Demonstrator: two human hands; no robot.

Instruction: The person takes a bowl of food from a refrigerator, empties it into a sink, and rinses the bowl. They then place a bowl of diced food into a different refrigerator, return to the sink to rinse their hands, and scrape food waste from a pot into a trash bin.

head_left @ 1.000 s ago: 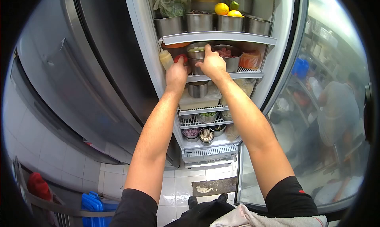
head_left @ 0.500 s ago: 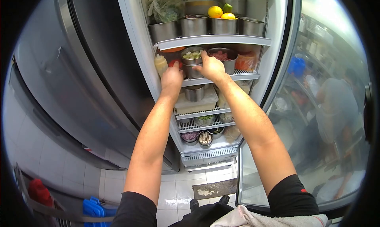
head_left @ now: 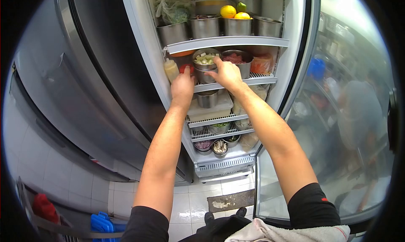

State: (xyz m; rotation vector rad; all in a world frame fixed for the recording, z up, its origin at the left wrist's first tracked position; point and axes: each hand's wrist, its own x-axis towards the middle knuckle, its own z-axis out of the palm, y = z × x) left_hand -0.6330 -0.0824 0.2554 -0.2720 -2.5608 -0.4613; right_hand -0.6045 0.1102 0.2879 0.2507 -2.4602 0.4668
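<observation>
Both my arms reach into an open fridge (head_left: 295, 64). My right hand (head_left: 228, 74) grips the right side of a stack of two steel bowls (head_left: 203, 76) on the second wire shelf, its index finger on the rim of the upper bowl of pale chopped vegetables (head_left: 205, 57). My left hand (head_left: 182, 86) is against the stack's left side, just below a red-capped container (head_left: 185, 67); its fingers are hidden behind the hand. A yellowish squeeze bottle (head_left: 171, 70) stands left of it. A steel bowl of red meat (head_left: 235, 59) sits behind my right hand.
The top shelf (head_left: 228, 41) carries steel pots, a bag of greens (head_left: 171, 8) and citrus fruit (head_left: 228, 11). Lower shelves hold a plastic tub (head_left: 211, 111) and small steel bowls. The glass door (head_left: 337, 115) stands open at right, with a person blurred behind it. A blue box (head_left: 101, 223) sits on the floor.
Both hands stay at the bowl stack. The upper bowl shows more of its chopped contents now, and my view has shifted slightly to the right.
</observation>
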